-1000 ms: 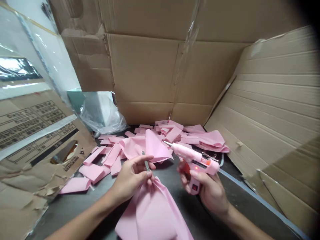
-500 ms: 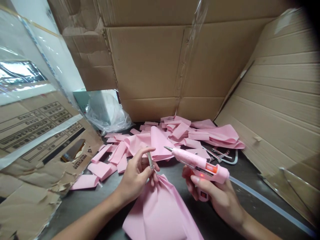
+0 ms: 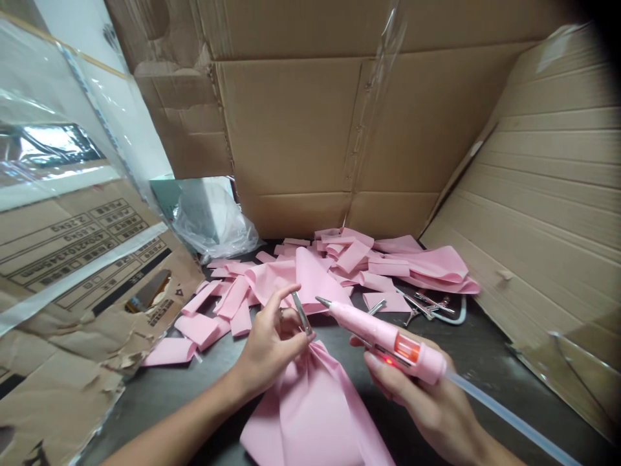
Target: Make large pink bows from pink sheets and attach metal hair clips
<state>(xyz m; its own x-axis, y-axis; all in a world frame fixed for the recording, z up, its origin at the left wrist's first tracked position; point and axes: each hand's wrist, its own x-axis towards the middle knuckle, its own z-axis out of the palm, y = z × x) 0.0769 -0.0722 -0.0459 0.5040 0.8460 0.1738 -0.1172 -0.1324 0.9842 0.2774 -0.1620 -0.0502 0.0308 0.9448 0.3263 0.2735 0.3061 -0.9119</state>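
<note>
My left hand (image 3: 274, 336) is closed, pinching a slim metal hair clip (image 3: 301, 313) between thumb and fingertips. Just below those fingers, the gathered top of a large pink fabric piece (image 3: 315, 408) touches or sits in the same hand; how it is held is partly hidden. My right hand (image 3: 412, 395) is wrapped round a pink hot glue gun (image 3: 383, 333) with a red light lit and a clear glue stick (image 3: 509, 414) sticking out behind. The gun's metal nozzle (image 3: 323, 301) points left towards the clip, a short way apart from it.
Pink folded fabric strips (image 3: 352, 255) lie heaped at the back and left of the dark table (image 3: 204, 414). Several metal clips (image 3: 424, 304) lie right of the heap. Cardboard walls (image 3: 291, 129) stand behind and at the sides, with a plastic bag (image 3: 216, 223) at back left.
The glue gun has tilted and its nozzle has dropped slightly. The clip in my left hand has turned and shifted a little right. The whole view has moved slightly.
</note>
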